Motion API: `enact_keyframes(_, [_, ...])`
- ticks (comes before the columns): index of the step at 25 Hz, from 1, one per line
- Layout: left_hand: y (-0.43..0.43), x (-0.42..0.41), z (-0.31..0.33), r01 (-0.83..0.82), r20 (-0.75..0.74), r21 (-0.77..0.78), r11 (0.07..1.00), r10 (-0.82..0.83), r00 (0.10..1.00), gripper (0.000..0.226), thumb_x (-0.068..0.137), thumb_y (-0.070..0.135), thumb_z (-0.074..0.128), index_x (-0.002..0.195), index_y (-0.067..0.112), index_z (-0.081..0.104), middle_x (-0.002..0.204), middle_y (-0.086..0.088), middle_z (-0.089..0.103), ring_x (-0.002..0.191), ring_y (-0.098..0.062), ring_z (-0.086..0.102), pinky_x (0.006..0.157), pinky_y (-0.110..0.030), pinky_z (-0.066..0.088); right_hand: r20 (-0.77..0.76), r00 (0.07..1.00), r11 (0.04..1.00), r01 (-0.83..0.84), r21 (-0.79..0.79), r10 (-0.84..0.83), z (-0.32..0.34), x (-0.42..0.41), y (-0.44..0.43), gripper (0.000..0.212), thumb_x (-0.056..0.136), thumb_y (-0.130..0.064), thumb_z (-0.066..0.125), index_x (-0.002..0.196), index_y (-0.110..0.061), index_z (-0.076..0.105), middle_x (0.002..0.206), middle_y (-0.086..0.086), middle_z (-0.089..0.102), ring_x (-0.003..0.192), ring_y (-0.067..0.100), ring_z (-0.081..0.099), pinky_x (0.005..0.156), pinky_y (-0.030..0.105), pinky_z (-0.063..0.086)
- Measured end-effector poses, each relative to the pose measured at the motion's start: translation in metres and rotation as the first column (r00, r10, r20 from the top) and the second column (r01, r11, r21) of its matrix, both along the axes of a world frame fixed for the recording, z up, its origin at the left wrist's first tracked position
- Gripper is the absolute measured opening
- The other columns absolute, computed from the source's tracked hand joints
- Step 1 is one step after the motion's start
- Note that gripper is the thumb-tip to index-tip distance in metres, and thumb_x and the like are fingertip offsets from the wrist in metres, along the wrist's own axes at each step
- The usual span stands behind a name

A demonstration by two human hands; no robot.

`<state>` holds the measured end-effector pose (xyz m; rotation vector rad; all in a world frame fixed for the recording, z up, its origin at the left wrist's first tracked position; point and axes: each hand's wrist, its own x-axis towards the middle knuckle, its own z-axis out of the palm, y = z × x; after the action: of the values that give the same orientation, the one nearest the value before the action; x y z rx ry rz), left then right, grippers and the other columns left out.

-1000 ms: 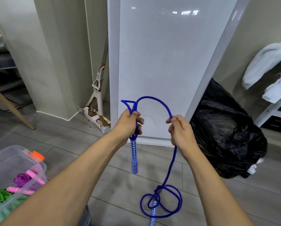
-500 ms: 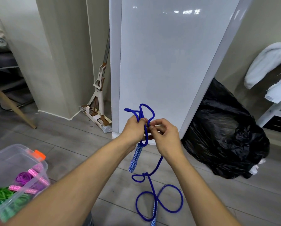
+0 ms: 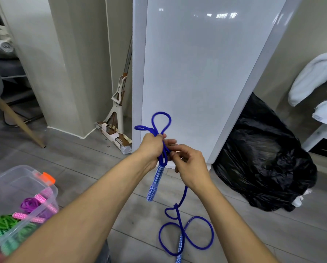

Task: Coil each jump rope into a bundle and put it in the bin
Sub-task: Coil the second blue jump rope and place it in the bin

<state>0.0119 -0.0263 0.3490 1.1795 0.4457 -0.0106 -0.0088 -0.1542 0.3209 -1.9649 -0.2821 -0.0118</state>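
Grey floor (image 3: pixel 86 164); jump rope (image 3: pixel 155 180) in left hand (image 3: pixel 151 147), right hand (image 3: pixel 190 168) (loops below)

Bin (image 3: pixel 10 185) — partly off-frame, bottom-left

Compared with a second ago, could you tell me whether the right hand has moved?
Yes. The right hand has moved left, away from the black bag, toward the left hand gripping the blue jump rope.
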Motion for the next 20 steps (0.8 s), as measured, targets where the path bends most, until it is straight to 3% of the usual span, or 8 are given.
enact_keyframes(2, [0.009, 0.005, 0.005, -0.114, 0.021, -0.186, 0.976, 0.12, 0.993, 0.013, 0.105, 0.007, 0.034, 0.1, 0.006, 0.046, 0.072, -0.008, 0.057, 0.056, -0.021, 0.061, 0.052, -0.033, 0.056, -0.038, 0.998, 0.997, -0.042, -0.066, 0.04, 0.001, 0.0, 0.0, 0.016, 0.1, -0.025, 0.06, 0.1, -0.036, 0.071, 0.079, -0.007, 0.076, 0.056, 0.002, 0.055, 0.061, 0.028, 0.048])
enact_keyframes(4, [0.021, 0.01, 0.007, -0.218, 0.018, -0.286, 0.933, 0.233, 0.972, 0.017, 0.103, 0.005, 0.03, 0.093, 0.01, 0.043, 0.063, -0.003, 0.044, 0.041, -0.012, 0.043, 0.042, -0.023, 0.044, -0.078, 0.993, 0.99, -0.096, -0.106, 0.088, 0.006, -0.002, -0.004, 0.012, 0.1, -0.03, 0.06, 0.099, -0.031, 0.071, 0.076, -0.005, 0.075, 0.054, 0.002, 0.052, 0.06, 0.023, 0.042])
enact_keyframes(7, [0.041, 0.018, 0.006, -0.332, 0.046, -0.206, 0.92, 0.348, 0.936, 0.024, 0.105, 0.013, 0.031, 0.085, 0.014, 0.043, 0.062, 0.001, 0.038, 0.032, -0.006, 0.028, 0.035, -0.015, 0.025, -0.183, 0.959, 0.952, -0.248, -0.178, 0.216, 0.012, -0.001, -0.018, 0.019, 0.102, -0.032, 0.057, 0.103, -0.027, 0.076, 0.068, -0.005, 0.068, 0.051, 0.004, 0.044, 0.054, 0.017, 0.039])
enact_keyframes(10, [0.056, 0.022, 0.006, -0.368, 0.123, -0.049, 0.929, 0.371, 0.92, 0.023, 0.107, 0.025, 0.033, 0.092, 0.012, 0.044, 0.061, 0.002, 0.039, 0.034, -0.005, 0.027, 0.036, -0.016, 0.025, -0.236, 0.952, 0.913, -0.266, -0.309, 0.198, 0.015, 0.005, -0.039, 0.023, 0.102, -0.035, 0.056, 0.099, -0.026, 0.077, 0.068, -0.006, 0.065, 0.052, 0.008, 0.043, 0.053, 0.023, 0.04])
enact_keyframes(15, [0.048, 0.017, 0.008, -0.282, 0.192, 0.168, 0.945, 0.249, 0.949, 0.026, 0.107, 0.03, 0.032, 0.088, 0.014, 0.038, 0.063, 0.0, 0.038, 0.039, -0.009, 0.027, 0.041, -0.021, 0.025, -0.091, 0.993, 0.912, 0.032, -0.41, -0.076, 0.014, 0.016, -0.054, 0.026, 0.096, -0.045, 0.062, 0.087, -0.024, 0.073, 0.068, -0.004, 0.062, 0.055, 0.01, 0.05, 0.053, 0.023, 0.038])
enact_keyframes(18, [0.033, 0.012, 0.007, -0.094, 0.184, 0.269, 0.959, 0.045, 0.982, 0.019, 0.105, 0.029, 0.034, 0.093, 0.017, 0.042, 0.068, -0.004, 0.051, 0.039, -0.009, 0.03, 0.04, -0.022, 0.028, 0.022, 0.994, 0.954, 0.113, -0.279, -0.111, 0.015, 0.017, -0.05, 0.024, 0.101, -0.036, 0.056, 0.09, -0.024, 0.072, 0.071, -0.001, 0.061, 0.057, 0.015, 0.047, 0.054, 0.025, 0.039])
enact_keyframes(20, [0.023, 0.004, 0.006, 0.05, 0.194, 0.423, 0.905, -0.145, 0.97, 0.015, 0.106, 0.029, 0.033, 0.106, 0.02, 0.044, 0.077, -0.004, 0.068, 0.043, -0.013, 0.036, 0.042, -0.025, 0.033, 0.06, 0.992, 0.977, 0.123, -0.173, -0.114, 0.019, 0.015, -0.044, 0.022, 0.103, -0.032, 0.053, 0.094, -0.023, 0.072, 0.073, -0.003, 0.063, 0.057, 0.012, 0.049, 0.054, 0.023, 0.04])
